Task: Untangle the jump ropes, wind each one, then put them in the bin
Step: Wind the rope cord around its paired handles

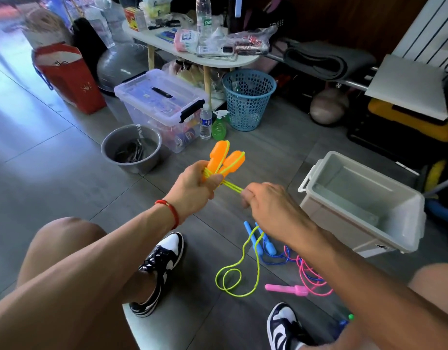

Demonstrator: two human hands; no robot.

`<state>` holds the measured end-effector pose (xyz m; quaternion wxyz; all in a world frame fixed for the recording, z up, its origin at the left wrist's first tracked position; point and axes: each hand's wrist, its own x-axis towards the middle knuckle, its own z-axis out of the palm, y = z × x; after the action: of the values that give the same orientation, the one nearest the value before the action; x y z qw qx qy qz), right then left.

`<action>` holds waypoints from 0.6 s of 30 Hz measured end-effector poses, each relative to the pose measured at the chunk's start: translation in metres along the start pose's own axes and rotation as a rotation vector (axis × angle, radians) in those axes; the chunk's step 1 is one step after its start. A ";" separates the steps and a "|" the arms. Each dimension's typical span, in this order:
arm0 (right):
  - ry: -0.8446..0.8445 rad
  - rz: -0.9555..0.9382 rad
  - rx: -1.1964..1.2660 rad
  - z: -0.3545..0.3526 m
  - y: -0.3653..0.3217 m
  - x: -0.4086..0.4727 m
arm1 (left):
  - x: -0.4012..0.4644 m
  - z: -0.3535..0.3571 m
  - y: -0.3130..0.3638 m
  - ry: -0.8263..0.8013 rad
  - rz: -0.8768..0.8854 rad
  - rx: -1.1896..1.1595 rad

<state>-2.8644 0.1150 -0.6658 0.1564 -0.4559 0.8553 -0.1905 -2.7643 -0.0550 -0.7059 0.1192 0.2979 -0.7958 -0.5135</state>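
My left hand grips the two orange handles of a jump rope, with yellow cord wound around them. My right hand pinches the yellow cord, pulled taut from the handles. The rest of that yellow cord hangs down and loops on the floor. A blue jump rope and a pink jump rope lie on the floor beneath my right arm, their cords overlapping. The open white bin stands on the floor to the right, nothing visible inside it.
A metal bowl, a clear lidded box, a blue mesh basket, two bottles and a cluttered low table stand ahead. A red bag is at the left. My knees and shoes fill the foreground.
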 end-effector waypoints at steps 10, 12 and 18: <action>0.224 -0.408 -0.448 -0.020 0.008 -0.007 | -0.004 0.013 -0.006 -0.161 0.334 0.403; 0.229 -0.455 -0.521 -0.023 0.015 -0.005 | -0.008 0.017 -0.005 -0.292 0.346 0.429; 0.180 -0.489 -0.479 -0.034 0.017 0.000 | -0.029 0.028 0.011 -0.409 0.411 0.593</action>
<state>-2.8917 0.1306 -0.6441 -0.0812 -0.6522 0.7516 -0.0560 -2.7585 -0.0135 -0.7047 -0.0323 0.0460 -0.9595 -0.2759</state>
